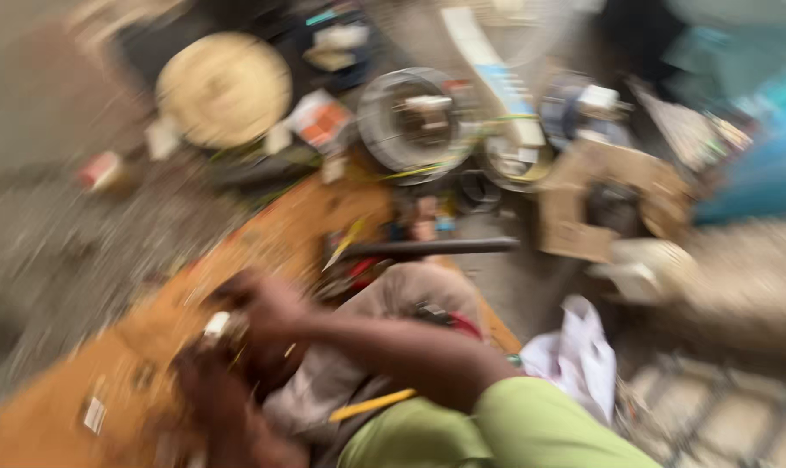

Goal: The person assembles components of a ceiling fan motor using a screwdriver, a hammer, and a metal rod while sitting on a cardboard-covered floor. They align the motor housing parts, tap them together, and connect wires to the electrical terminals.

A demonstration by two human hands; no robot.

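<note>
The picture is heavily blurred by motion. My right hand [267,316] reaches across from a green sleeve and closes over a small whitish and metal part [217,326] above an orange-brown board [263,234]. My left hand [215,394] comes up from below and meets the same part; its fingers look closed around it. A yellow pencil-like stick [371,404] lies across my lap on grey cloth [393,295]. A dark rod [428,249] lies beyond my hands.
On the ground ahead lie a round cream disc [224,87], a grey motor-like drum [410,117], a cardboard piece [610,199], several small parts and wires, and a white rag [575,355] at the right.
</note>
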